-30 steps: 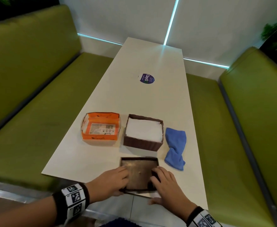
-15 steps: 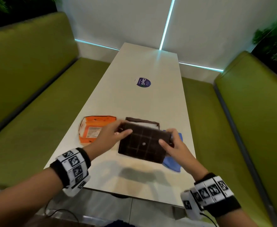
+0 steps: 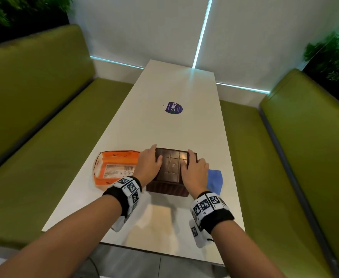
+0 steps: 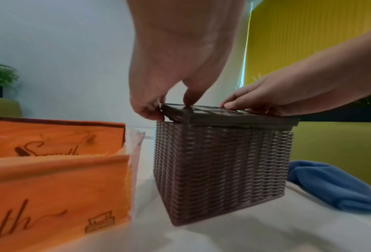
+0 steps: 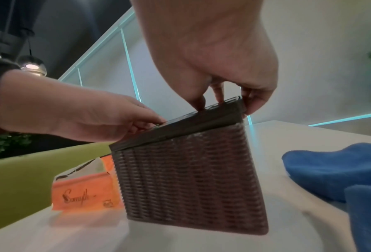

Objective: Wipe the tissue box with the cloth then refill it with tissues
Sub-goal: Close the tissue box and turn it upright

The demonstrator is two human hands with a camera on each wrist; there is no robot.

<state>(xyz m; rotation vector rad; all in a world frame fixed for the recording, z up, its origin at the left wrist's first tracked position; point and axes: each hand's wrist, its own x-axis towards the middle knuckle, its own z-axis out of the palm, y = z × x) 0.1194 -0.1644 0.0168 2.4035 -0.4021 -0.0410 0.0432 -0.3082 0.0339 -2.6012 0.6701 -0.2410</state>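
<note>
An opened orange tissue packet (image 3: 114,169) is seen toward the surface's (image 3: 164,223) left edge. Just beside it, the brown woven tissue box (image 4: 219,163) stands near the front edge, its dark lid (image 3: 171,166) gripped at the left rim by the left hand (image 3: 147,167) and at the right rim by the right hand (image 3: 195,173). A blue cloth (image 3: 214,180) is laid just right of the box.

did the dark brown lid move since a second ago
Yes. The dark brown lid went from the table's near edge away onto the brown wicker tissue box, beside the blue cloth.
</note>
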